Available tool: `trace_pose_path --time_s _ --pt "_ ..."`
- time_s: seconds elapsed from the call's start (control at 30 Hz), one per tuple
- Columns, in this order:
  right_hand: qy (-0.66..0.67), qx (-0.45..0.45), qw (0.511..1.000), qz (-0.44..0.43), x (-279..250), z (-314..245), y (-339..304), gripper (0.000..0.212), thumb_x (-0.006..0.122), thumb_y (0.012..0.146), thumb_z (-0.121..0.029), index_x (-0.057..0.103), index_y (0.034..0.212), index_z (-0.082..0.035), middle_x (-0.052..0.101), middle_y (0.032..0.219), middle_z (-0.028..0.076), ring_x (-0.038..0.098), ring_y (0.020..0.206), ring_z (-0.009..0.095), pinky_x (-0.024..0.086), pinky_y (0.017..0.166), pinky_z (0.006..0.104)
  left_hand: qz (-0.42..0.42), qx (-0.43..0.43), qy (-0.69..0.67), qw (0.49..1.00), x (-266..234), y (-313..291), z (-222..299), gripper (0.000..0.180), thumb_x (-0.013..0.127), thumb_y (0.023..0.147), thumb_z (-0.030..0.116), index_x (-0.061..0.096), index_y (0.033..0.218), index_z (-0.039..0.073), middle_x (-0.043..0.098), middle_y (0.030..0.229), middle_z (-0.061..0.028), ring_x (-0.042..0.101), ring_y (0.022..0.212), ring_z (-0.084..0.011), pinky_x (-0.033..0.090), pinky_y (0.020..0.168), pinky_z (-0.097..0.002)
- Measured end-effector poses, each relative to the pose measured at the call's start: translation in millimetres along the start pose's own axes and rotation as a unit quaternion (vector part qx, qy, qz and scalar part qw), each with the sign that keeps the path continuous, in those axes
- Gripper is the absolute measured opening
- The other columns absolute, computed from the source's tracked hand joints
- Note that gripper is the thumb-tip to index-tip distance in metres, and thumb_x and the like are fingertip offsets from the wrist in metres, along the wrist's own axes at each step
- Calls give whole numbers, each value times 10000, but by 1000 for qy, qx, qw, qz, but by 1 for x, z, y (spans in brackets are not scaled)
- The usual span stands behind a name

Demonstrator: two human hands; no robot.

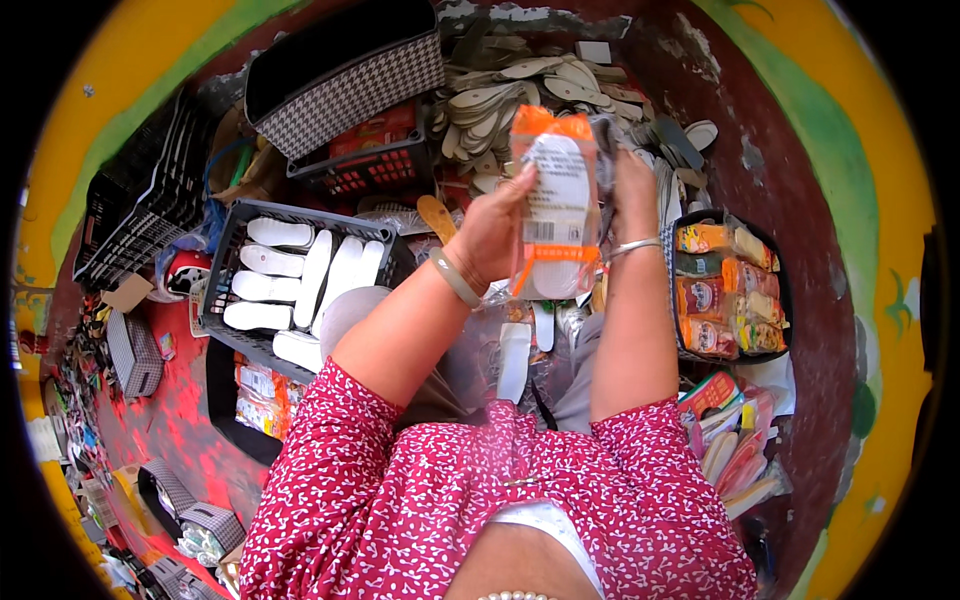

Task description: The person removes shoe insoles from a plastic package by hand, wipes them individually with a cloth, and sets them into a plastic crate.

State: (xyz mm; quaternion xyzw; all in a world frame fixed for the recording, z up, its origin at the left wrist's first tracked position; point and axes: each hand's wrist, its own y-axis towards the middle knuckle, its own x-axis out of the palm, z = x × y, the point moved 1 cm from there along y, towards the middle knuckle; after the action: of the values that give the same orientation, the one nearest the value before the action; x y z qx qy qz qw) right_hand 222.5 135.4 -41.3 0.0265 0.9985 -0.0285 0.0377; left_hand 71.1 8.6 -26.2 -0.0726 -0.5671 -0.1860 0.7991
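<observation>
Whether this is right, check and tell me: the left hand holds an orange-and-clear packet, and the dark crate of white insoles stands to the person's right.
The side is wrong: the head view shows the dark crate of white insoles to the person's left. The left hand does hold the orange-and-clear packet.

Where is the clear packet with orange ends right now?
The packet is in the head view's upper middle, held by the left hand, the right hand beside it.

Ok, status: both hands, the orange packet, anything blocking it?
Left hand gripping orange packet by its left edge. Right hand at dark item on packet's right, grip unclear. Packet's front mostly unobstructed.
</observation>
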Motion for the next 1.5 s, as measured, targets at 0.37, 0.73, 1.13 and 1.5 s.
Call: trace_pose_path --time_s 0.37,0.73,1.13,1.5 --pt "-115 -525 829 -154 25 -47 -104 435 570 800 13 556 1230 -55 499 1316 144 435 1263 280 388 1021 338 31 172 -50 983 5 5 49 561 273 960 461 361 1337 54 498 1247 -202 496 1155 -362 422 956 -501" --pt "-305 -524 788 -107 63 -36 -108 339 536 859 -119 580 1182 -26 505 1294 174 429 1250 334 274 1075 436 89 151 9 985 6 -1 16 739 278 889 663 377 1344 89 469 1304 -122 467 1193 -265 364 1017 -361" --pt "-255 -309 915 40 31 -38 -59 236 487 894 -201 633 998 -48 649 873 173 623 781 343 488 692 390 52 -31 71 996 14 -3 -35 538 376 949 432 354 1357 81 469 1299 -70 459 1197 -218 362 1016 -388" --pt "432 38 882 -182 -22 -33 -38 297 421 953 -253 531 1130 -41 585 1092 89 572 999 215 500 828 360 43 78 101 991 24 -10 11 385 482 930 175 412 1290 59 561 1141 -117 585 1005 -250 492 867 -419"
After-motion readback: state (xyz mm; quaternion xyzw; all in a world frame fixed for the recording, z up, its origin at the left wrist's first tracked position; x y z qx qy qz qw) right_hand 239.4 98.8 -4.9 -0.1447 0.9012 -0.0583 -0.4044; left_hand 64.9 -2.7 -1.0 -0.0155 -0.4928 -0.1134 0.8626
